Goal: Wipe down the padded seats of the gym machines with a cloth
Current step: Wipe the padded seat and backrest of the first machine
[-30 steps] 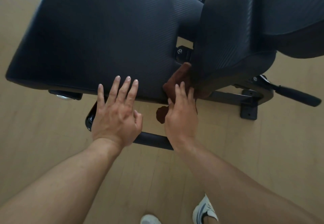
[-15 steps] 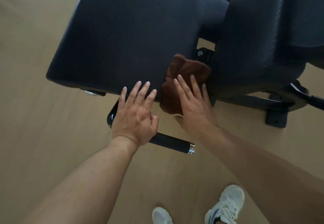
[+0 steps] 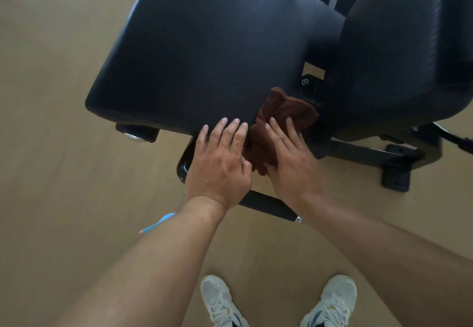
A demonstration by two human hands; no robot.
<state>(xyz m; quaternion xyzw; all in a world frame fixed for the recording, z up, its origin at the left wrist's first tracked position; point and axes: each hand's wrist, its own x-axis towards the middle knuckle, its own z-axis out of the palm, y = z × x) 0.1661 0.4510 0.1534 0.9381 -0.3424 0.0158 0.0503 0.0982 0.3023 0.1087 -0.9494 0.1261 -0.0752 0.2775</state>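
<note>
A black padded seat [image 3: 210,52] of a gym machine fills the upper middle of the view. To its right stands a second black pad [image 3: 399,52], with a narrow gap between them. A brown cloth [image 3: 284,111] lies bunched at the seat's near right corner, by that gap. My right hand [image 3: 289,157] presses flat on the cloth with straight fingers. My left hand [image 3: 220,162] rests beside it, straight fingers touching the seat's near edge.
A black handle bar [image 3: 271,208] with a silver tip juts out below the seat under my wrists. The machine's black frame and foot [image 3: 396,170] sit on the wooden floor at right. My two white shoes [image 3: 220,303] are at the bottom.
My right hand has pushed the cloth from under the seat's edge up onto its right corner. My left hand has moved closer to the right one. The camera has shifted back.
</note>
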